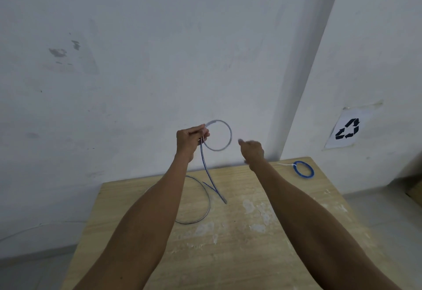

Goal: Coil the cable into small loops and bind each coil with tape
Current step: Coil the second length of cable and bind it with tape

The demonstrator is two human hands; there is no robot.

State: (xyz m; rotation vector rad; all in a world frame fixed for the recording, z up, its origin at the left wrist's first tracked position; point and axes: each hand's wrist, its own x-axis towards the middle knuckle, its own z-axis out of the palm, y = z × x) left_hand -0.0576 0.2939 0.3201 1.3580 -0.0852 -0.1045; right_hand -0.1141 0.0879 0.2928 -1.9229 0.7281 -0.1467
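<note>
My left hand (190,137) is raised above the far edge of the table and pinches a small round loop of blue cable (225,139) held upright against the wall. The rest of the cable (206,200) hangs from that hand and curves over the tabletop. My right hand (252,150) hovers just right of the loop, blurred, fingers loosely curled, holding nothing that I can see. A finished blue coil (303,169) lies at the table's far right corner, bound with a pale strip. No tape roll is in view.
A worn wooden table (262,232) stands against a white wall. A paper sheet with a recycling sign (347,129) is stuck on the wall at the right. A thin wire (34,227) runs along the wall base at the left.
</note>
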